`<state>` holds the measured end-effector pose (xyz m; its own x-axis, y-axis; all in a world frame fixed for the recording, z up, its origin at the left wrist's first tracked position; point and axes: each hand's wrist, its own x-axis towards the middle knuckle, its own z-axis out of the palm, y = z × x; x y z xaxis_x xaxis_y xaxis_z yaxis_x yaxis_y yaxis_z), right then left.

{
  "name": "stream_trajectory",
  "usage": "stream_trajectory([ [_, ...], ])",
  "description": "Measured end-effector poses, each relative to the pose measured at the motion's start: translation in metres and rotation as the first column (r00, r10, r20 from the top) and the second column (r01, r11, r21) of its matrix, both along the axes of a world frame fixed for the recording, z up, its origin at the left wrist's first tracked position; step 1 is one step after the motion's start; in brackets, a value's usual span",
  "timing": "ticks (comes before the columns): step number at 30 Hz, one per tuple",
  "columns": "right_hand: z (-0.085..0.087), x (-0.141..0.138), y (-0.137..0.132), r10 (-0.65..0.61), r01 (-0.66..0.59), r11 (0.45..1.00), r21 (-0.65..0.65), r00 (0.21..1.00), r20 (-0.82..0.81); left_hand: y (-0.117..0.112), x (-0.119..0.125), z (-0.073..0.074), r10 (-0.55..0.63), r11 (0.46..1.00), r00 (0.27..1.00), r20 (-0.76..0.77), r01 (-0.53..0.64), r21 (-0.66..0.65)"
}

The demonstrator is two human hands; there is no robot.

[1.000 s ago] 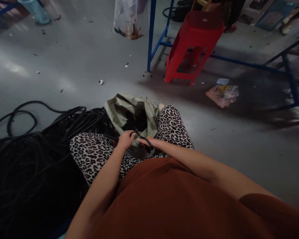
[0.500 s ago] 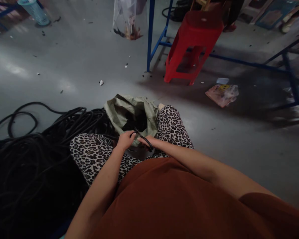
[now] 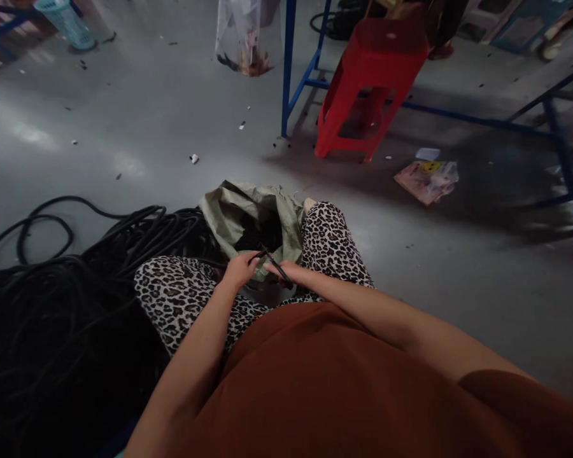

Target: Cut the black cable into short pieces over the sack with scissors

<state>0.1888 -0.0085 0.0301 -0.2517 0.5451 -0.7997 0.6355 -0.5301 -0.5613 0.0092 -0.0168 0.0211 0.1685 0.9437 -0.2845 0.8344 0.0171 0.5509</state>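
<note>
Both hands meet just above the open mouth of the crumpled green woven sack [image 3: 248, 213] between the knees. The left hand [image 3: 240, 268] pinches a short black rubber cable piece [image 3: 273, 263]; the right hand [image 3: 286, 272] closes its grip on the other end. Dark pieces already lie in the sack, while a large heap of black cable [image 3: 62, 299] waits left of it, so I judge plenty remains.

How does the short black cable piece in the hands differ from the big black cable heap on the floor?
The cable piece is one short, nearly straight length, held by the left hand and right hand above the green sack. The cable heap is many long tangled loops lying on the floor. Both are black.
</note>
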Motion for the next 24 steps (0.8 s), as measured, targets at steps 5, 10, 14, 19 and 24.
stream_trajectory([
  [5,0.0015,0.0006,0.0017,0.059,-0.060,0.998,0.027,0.998,0.023,-0.0012,-0.0009,-0.0004,-0.026,0.999,0.999,0.027,0.027,-0.018],
  [10,0.0025,0.0010,0.0025,0.082,-0.083,0.996,0.015,0.996,0.043,-0.0011,0.0007,-0.0009,-0.013,0.999,0.999,0.041,0.015,-0.044],
  [14,-0.0002,0.0013,0.0015,0.045,-0.045,0.999,-0.004,0.999,0.004,-0.0006,0.0032,-0.0008,0.019,0.998,0.998,0.062,-0.016,-0.056],
  [19,-0.0046,0.0025,0.0004,0.038,-0.038,0.999,0.017,0.999,0.003,-0.0005,0.0063,0.0011,0.043,0.997,0.998,0.050,-0.040,-0.066],
  [24,-0.0044,0.0019,0.0003,0.046,-0.046,0.999,0.003,0.999,-0.002,-0.0001,0.0070,0.0000,0.038,0.998,0.997,0.060,-0.035,-0.054],
])
